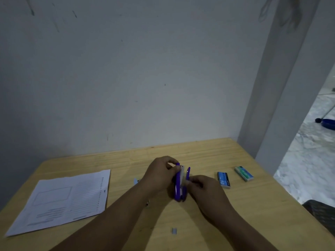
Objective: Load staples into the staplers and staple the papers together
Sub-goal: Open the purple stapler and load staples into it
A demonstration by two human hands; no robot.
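Note:
A purple stapler (178,187) stands hinged apart over the middle of the wooden table (235,156), its metal staple channel showing. My left hand (159,175) grips its left side and top. My right hand (204,189) pinches at the gap on its right side; whether it holds staples is hidden by the fingers. Printed papers (61,200) lie flat at the left. A blue staple box (223,179) and a green staple box (244,173) lie to the right. A small strip of staples (174,230) rests near the front edge.
The table stands against a white wall (126,78), with a pillar (282,87) at the right corner. A small blue object (136,180) peeks out behind my left forearm. A dark chair part (320,212) is beyond the table's right edge.

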